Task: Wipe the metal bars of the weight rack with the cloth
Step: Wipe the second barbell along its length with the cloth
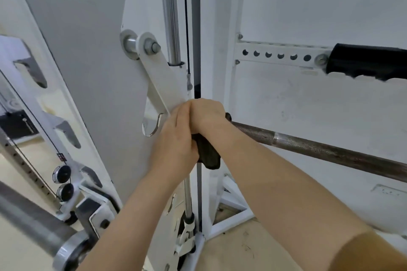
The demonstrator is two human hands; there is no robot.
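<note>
cloth [208, 155]: dark, mostly hidden inside both hands; one fold hangs below.
bar [319, 149]: cut off at right frame edge; left end covered.
grip: left hand [176, 138] and right hand [207, 114] curled together round the cloth at the bar's end.
tag [61, 157]: writing too blurred to read.
</note>
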